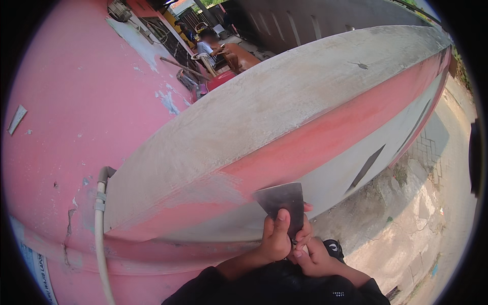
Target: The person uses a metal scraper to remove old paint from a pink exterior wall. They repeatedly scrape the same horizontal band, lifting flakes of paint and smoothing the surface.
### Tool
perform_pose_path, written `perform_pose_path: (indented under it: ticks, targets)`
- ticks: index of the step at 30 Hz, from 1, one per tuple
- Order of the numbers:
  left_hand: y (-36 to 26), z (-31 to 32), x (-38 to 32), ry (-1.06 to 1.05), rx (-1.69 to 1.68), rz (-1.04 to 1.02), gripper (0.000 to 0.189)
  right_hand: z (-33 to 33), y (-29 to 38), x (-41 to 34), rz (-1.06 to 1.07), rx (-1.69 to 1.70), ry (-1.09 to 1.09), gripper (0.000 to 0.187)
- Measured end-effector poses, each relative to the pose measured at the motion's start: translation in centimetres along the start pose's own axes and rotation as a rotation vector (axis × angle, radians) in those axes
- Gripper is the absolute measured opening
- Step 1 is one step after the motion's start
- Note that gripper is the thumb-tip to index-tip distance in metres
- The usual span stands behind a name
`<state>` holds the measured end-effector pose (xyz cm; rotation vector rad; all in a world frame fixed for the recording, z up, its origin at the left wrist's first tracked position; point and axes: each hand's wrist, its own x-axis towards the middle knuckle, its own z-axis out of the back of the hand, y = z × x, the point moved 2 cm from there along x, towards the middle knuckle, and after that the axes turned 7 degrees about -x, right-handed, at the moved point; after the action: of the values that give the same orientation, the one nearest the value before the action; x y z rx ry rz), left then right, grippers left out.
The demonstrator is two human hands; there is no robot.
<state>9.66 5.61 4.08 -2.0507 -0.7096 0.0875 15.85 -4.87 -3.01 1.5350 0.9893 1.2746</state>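
Both hands are on a wide metal scraper [286,200] in front of my chest. My left hand [277,238] grips the side of its blade, with the thumb lying flat on the metal. Lower down, my right hand [314,255] is closed around the light handle, which it mostly hides. The blade's broad edge points away from me, at the pink painted side [289,152] of a long wall; whether it touches cannot be told. Pale, scraped-looking patches [209,187] mark the pink band left of the blade. The wall's wide top [244,103] is grey and weathered.
A pink house wall [76,95] rises on the left, with a grey-white pipe [100,228] running down it. Beyond the low wall a person [207,47] sits on a chair, near a red object [221,80]. Broken concrete ground [400,202] lies at the right.
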Motion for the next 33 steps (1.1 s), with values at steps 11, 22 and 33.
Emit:
perform_pose_path:
  ticks: [11,22,33]
  targets:
    - [-0.7,0.7,-0.6,0.118,-0.058,0.158,0.062,-2.0,2.4,-0.7,-0.006,-0.073,-0.194,0.009]
    - [-1.4,0.1,-0.5,0.126,-0.203,0.172,0.060,-2.7,3.4,-0.5,-0.040,0.019,-0.134,0.010]
    - [-2.3,-0.6,-0.2,0.124,-0.216,0.211,0.057,-3.1,3.9,-0.6,-0.085,0.106,-0.127,0.008]
